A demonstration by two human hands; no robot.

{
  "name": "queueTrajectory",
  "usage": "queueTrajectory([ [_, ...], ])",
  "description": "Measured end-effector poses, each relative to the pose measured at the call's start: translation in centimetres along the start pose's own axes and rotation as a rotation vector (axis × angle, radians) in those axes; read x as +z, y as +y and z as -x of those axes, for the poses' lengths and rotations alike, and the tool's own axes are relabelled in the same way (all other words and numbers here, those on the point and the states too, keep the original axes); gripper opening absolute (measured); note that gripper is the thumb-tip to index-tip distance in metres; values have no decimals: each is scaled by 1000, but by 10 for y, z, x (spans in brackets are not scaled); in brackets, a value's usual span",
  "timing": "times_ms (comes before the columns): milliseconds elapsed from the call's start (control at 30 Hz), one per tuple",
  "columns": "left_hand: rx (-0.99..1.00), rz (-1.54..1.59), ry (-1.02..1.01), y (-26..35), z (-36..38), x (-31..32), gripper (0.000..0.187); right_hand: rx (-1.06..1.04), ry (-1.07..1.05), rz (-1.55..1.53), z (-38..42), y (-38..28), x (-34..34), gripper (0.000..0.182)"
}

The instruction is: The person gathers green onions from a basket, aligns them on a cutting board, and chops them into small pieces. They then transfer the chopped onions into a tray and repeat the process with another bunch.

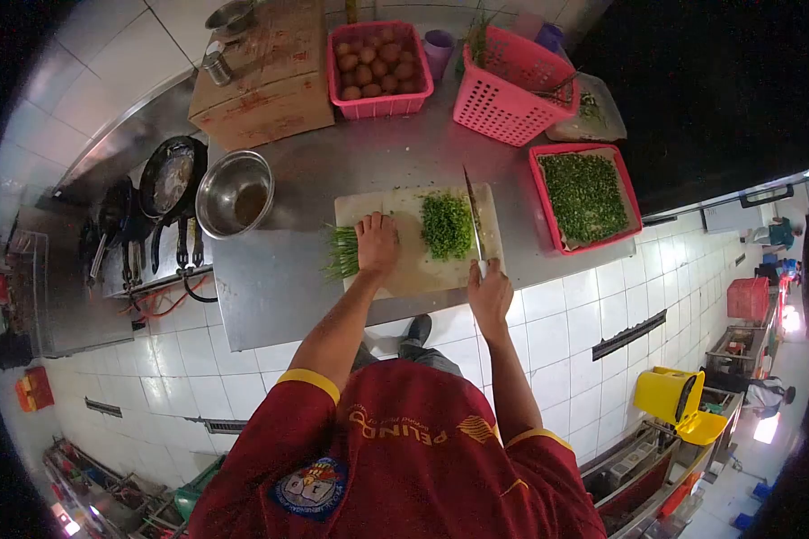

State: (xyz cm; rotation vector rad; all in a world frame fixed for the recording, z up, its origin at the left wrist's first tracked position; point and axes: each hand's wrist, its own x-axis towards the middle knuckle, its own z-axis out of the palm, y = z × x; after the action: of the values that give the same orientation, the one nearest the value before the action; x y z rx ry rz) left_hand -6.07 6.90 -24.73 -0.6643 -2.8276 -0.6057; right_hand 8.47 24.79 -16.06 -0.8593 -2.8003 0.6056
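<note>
My left hand [377, 242] presses down on a bunch of spring onions [342, 252], its fingers curled over the stalks. The stalks stick out past the left edge of a white cutting board [409, 269]. My right hand [490, 293] grips the handle of a long kitchen knife [475, 216]. The blade points away from me over the right part of the board. Between my hands lies a pile of finely chopped spring onion [447, 225], apart from my left hand.
Around the board on the steel table [270, 305] are a metal bowl [235, 193], a cardboard box [270, 81], a pink basket of eggs [379, 67], an empty-looking pink basket [512, 90] and a red tray [586, 199] of chopped greens. Pans [173, 177] stand left.
</note>
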Motion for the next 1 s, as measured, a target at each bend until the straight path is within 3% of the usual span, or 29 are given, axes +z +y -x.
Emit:
queueTrajectory([
  [300, 9, 19, 5, -1, 0, 1, 20, 10, 50, -52, -25, 49, 31, 35],
  [500, -19, 16, 13, 1, 1, 5, 20, -252, 271, -17, -21, 48, 28, 29],
  [600, -24, 12, 25, -1, 3, 9, 20, -365, 140, -167, -21, 13, 23, 27],
  [700, 1, 61, 57, 0, 4, 4, 18, -583, -206, -320, -29, -18, 59, 29],
  [800, 21, 77, 69, 0, 4, 3, 19, -748, -158, -187, -31, -50, 81, 42],
  [900, -5, 74, 16, -4, 1, 1, 27, -756, -242, -27, -42, -66, 98, 53],
  [1000, -50, 92, -75, 1, 2, -5, 34, -819, -297, 2, -45, -62, 106, 51],
])
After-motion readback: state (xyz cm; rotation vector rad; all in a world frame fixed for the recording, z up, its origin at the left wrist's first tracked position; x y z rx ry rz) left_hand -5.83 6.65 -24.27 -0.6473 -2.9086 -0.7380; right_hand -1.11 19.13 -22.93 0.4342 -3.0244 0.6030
